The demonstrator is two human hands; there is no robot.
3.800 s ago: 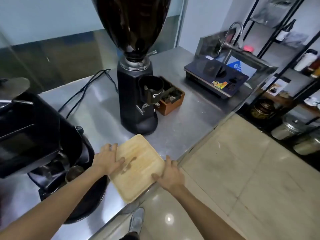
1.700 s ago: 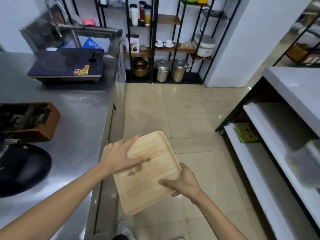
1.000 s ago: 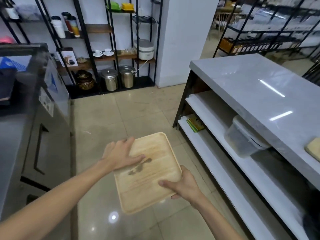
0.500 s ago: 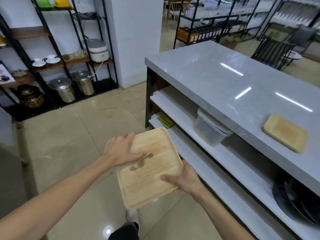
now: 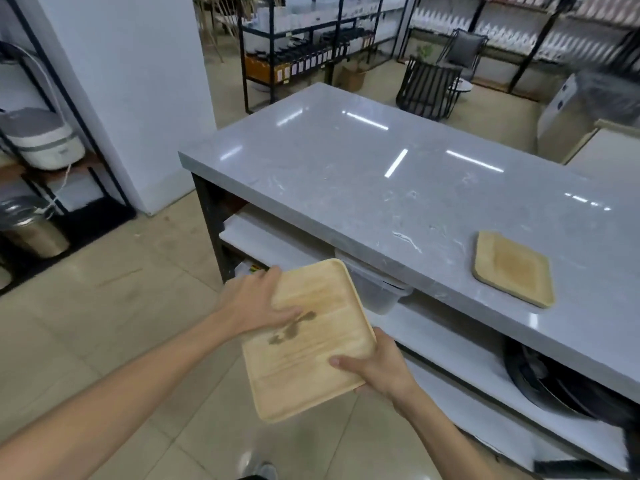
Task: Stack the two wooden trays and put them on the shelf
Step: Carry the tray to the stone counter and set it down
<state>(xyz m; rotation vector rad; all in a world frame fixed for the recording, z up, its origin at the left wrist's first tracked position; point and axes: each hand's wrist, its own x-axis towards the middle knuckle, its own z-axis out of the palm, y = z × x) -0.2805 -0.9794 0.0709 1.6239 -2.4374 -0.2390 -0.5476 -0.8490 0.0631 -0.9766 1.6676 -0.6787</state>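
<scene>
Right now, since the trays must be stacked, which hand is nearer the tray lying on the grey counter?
Right. The right hand grips the carried tray's edge on the side toward the counter tray; the left hand holds the far side.

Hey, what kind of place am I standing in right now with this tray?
Probably a café or shop's back work area. A long grey stone counter has storage shelves beneath it, black metal racks behind hold rows of bottles, and a rice cooker sits on a rack at the left.

Stained tray [image 5: 308, 341] held aloft; second tray [image 5: 513, 268] lies flat.
</scene>
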